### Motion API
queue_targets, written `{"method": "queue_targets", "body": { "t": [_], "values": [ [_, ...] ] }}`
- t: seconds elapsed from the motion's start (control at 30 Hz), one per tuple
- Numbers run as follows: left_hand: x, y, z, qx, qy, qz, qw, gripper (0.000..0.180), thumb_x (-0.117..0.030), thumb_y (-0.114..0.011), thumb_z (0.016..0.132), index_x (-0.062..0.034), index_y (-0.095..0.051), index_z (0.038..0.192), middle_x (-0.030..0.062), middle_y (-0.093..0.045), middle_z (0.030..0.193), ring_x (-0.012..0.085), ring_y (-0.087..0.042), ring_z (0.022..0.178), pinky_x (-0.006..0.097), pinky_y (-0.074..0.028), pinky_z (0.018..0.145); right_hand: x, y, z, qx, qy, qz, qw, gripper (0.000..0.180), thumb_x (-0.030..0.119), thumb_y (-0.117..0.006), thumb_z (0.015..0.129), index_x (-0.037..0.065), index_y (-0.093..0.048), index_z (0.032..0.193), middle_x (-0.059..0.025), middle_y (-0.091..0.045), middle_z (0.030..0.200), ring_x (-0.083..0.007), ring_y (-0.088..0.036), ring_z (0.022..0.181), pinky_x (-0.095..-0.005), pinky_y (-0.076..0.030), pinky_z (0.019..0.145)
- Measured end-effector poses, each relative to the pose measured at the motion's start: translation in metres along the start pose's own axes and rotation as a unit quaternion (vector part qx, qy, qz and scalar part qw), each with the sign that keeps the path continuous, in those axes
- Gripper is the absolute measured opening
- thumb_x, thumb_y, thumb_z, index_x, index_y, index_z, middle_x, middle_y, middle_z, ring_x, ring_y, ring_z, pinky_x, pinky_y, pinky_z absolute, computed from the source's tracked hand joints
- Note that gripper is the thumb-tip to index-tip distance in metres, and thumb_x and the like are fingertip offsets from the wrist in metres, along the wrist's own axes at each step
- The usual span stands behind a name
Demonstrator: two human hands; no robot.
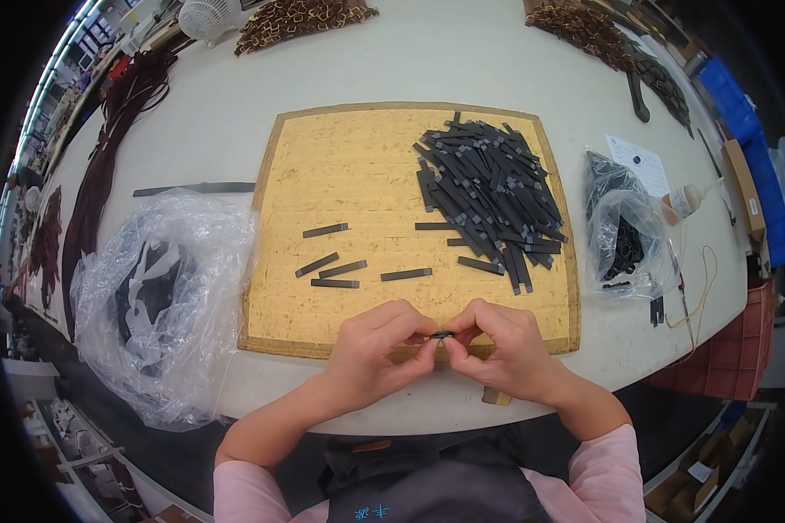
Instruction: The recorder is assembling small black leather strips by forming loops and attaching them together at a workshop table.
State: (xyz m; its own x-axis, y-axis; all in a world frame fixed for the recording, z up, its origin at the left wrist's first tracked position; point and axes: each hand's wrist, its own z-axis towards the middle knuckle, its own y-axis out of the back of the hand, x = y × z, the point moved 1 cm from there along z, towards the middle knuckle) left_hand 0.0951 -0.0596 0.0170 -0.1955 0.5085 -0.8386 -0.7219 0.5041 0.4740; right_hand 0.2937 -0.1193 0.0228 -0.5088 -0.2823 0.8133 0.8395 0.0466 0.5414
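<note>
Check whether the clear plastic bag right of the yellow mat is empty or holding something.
It's holding something: the clear bag shows small black pieces through its plastic.

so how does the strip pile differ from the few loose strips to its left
The strip pile is heaped, with pieces overlapping at many angles; the loose strips lie spread in one layer. The strip pile has far more pieces than the loose strips. Both are dark with greyish ends, on the yellow board.
</note>
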Motion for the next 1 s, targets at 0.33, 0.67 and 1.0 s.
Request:
{"method": "queue_targets", "body": {
  "t": [0.33, 0.67, 1.0],
  "values": [
    [0.01, -0.001, 0.0, -0.056, -0.078, 0.044, 0.994, 0.026, 0.003, -0.078, 0.071, -0.0062, -0.069, 0.093, 0.0069, -0.066, 0.081, 0.0232, -0.067, 0.072, 0.033, -0.053, 0.061, 0.001, 0.006, 0.001, 0.015, -0.02, 0.062, 0.998, 0.018, 0.006, -0.075, 0.089, 0.002, -0.068, 0.104, -0.0088, -0.069, 0.09, -0.0183, -0.073, 0.079, -0.0288, -0.058, 0.067],
    [0.012, -0.002, -0.003, -0.045, -0.144, 0.067, 0.986, 0.03, 0.004, -0.077, 0.07, -0.0044, -0.072, 0.098, 0.0082, -0.072, 0.086, 0.0219, -0.068, 0.073, 0.031, -0.054, 0.062, 0.002, 0.016, 0.002, 0.038, 0.033, 0.025, 0.998, 0.017, 0.006, -0.076, 0.088, 0.002, -0.066, 0.101, -0.009, -0.066, 0.085, -0.0232, -0.07, 0.074, -0.0329, -0.054, 0.063],
    [0.015, -0.001, -0.002, -0.04, -0.158, 0.063, 0.985, 0.031, 0.005, -0.077, 0.069, -0.0043, -0.072, 0.098, 0.0085, -0.073, 0.087, 0.0216, -0.068, 0.072, 0.031, -0.054, 0.062, 0.0, 0.016, 0.003, 0.038, 0.052, 0.022, 0.998, 0.017, 0.005, -0.075, 0.087, 0.004, -0.065, 0.1, -0.0086, -0.065, 0.084, -0.0243, -0.068, 0.074, -0.0339, -0.052, 0.063]
  ]
}}
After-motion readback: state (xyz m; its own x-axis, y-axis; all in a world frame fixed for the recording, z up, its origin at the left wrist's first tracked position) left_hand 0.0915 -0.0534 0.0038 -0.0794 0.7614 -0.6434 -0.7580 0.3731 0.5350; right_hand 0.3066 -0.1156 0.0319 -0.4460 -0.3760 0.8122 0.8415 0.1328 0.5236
